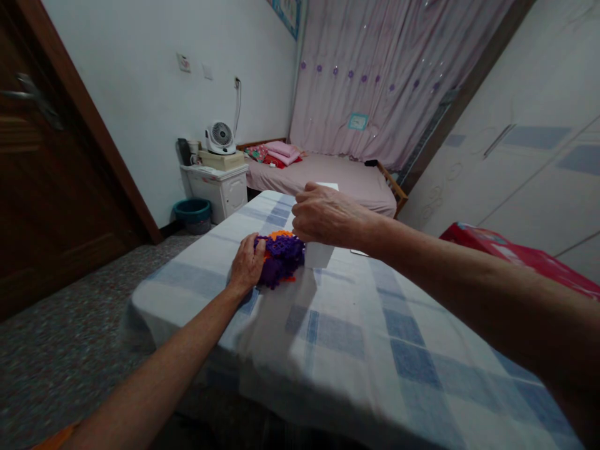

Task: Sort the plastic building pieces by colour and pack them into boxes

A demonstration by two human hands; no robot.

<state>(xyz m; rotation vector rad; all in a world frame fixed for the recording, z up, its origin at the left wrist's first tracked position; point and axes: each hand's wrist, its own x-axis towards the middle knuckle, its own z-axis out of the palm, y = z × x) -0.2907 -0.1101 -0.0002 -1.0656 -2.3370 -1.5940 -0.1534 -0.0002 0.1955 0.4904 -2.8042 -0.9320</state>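
A small bundle of purple and orange lacy, openwork pieces (281, 256) lies on the checked tablecloth. My left hand (247, 262) grips its left edge, thumb and fingers curved over the purple part. Above the right side of the bundle, my right hand (323, 214) is raised with its fingers curled into a fist. What it pinches, if anything, is hidden. A plain white box-like or card-like object (319, 256) shows above and below that fist. Whether my right hand touches it, I cannot tell.
The table (337, 362) wears a blue and white cloth. At its right stands a red package (506, 250). Beyond are a bed (328, 172), a white cabinet (234, 194) with a fan (220, 137), and a green bin (193, 212). A thin flat object (359, 252) lies behind my right forearm.
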